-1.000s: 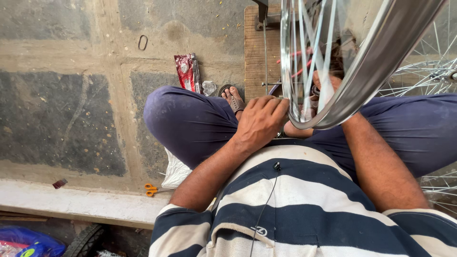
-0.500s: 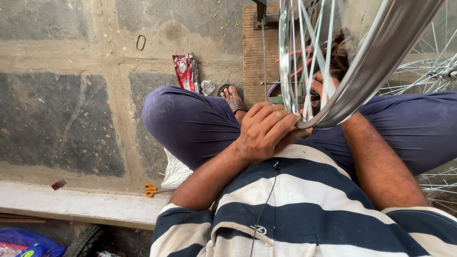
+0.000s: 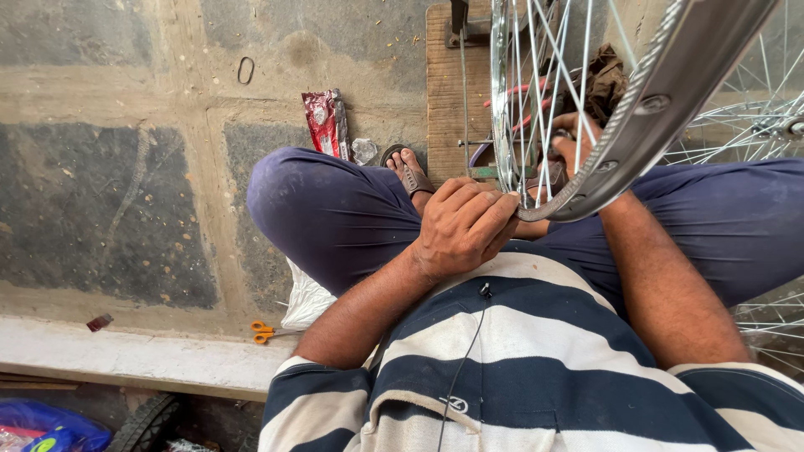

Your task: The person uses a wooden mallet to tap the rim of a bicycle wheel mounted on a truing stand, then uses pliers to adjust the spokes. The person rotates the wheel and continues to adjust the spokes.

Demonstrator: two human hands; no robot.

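Observation:
I sit cross-legged in dark blue trousers and a striped shirt, with a shiny spoked bicycle wheel rim upright over my lap. My left hand curls its fingers against the lowest part of the rim, gripping it. Behind the spokes my right hand reaches in toward the wheel's middle; what it holds is hidden by spokes and rim. Red-handled pliers lie just beyond on a wooden board.
A second spoked wheel lies at the right. On the stone floor lie a red wrapper, a small metal ring, orange scissors and a white bag. A tyre and blue plastic sit below the ledge.
My left hand has slid down and toward my body along the rim, closing more tightly on its lowest part. The wheel has shifted slightly.

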